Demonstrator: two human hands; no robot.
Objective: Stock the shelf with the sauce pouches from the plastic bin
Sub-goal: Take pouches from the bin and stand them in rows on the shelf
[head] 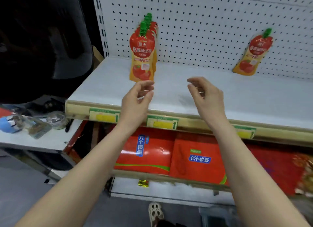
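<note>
Standing upright at left of white shelf (254, 94), filed front to back toward pegboard (203, 23): row of tomato sauce pouches (142, 57). Tilted against pegboard at far right, well apart from row: lone pouch (252, 54).

Left hand (137, 99) empty, fingers loosely curled, just in front of front pouch's base; contact not evident. Right hand (206, 94) empty too, relaxed, over mid-shelf. Plastic bin not identifiable in view.

Handling guess: light, soft-walled, slick film, squashy under a pinch. Stiff only at green spout cap (143, 28) and sealed edges. Best taken by side seams or neck under cap, not belly. Base down flat, else likely to topple the row. Probably worth straightening lone pouch.
</note>
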